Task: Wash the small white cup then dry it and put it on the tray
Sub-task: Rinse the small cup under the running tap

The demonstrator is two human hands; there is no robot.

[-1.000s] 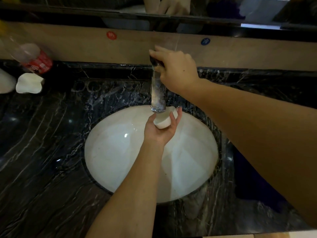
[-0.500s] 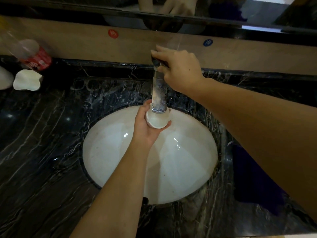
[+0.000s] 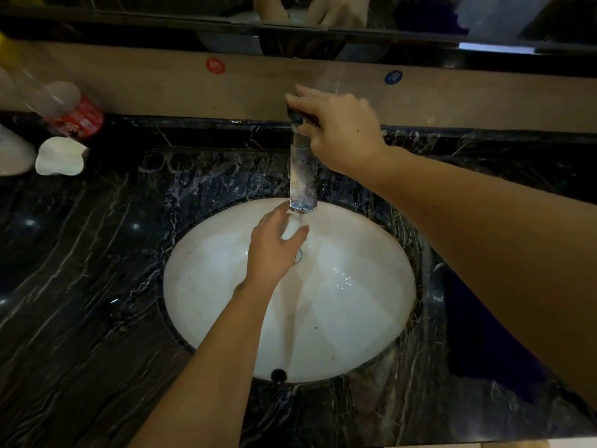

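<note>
White cup (image 3: 292, 228) cradled in left hand (image 3: 271, 250) under spout; right hand (image 3: 339, 130) gripping faucet handle (image 3: 298, 114).

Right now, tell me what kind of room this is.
Most likely a bathroom vanity: an oval white basin sunk in a black veined marble counter, a chrome tap running over it, and a wall mirror right above the backsplash.
</note>
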